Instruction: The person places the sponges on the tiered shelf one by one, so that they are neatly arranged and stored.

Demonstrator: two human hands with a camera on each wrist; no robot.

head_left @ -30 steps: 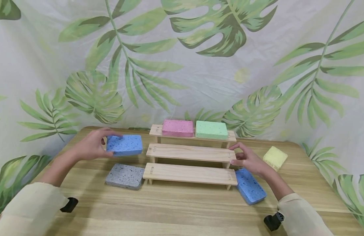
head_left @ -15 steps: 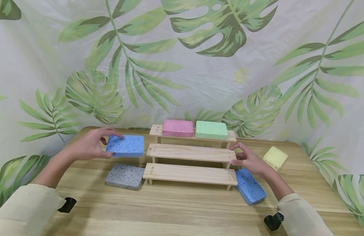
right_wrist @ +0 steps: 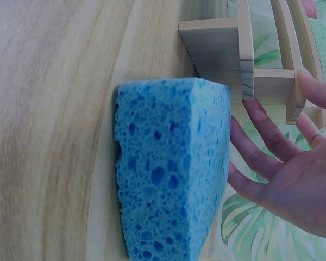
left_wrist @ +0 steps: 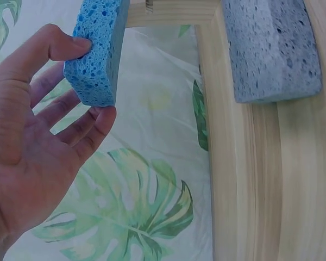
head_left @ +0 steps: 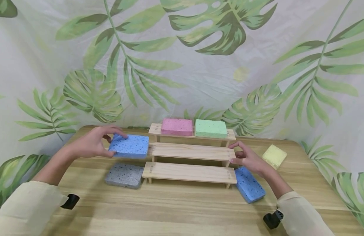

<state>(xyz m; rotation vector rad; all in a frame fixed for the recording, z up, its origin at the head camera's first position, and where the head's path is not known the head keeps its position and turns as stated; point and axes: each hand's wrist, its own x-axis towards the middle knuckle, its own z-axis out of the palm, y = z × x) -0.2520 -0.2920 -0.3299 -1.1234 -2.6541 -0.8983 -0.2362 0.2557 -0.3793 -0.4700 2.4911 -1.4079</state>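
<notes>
My left hand (head_left: pixel 94 142) holds a blue sponge (head_left: pixel 130 146) by its left end. In the left wrist view the thumb presses one face of the blue sponge (left_wrist: pixel 98 54), with fingers behind it. The sponge hovers at the left end of the middle shelf (head_left: pixel 190 151) of a three-step wooden stand, overlapping that end in the head view. My right hand (head_left: pixel 249 160) pinches the right end of that middle shelf between thumb and index finger; the other fingers stretch out loosely in the right wrist view. A pink sponge (head_left: pixel 177 127) and a green sponge (head_left: pixel 210 128) lie on the top shelf.
A grey sponge (head_left: pixel 124 175) lies on the table left of the bottom shelf (head_left: pixel 189 171). Another blue sponge (head_left: pixel 249 184) lies at the right, beneath my right wrist, and a yellow sponge (head_left: pixel 274 156) farther right. A leaf-print cloth (head_left: pixel 205 85) hangs behind the table.
My left hand has carried the blue sponge slightly rightward, from beside the stand to over the middle shelf's left end. The right hand keeps its place on the shelf.
</notes>
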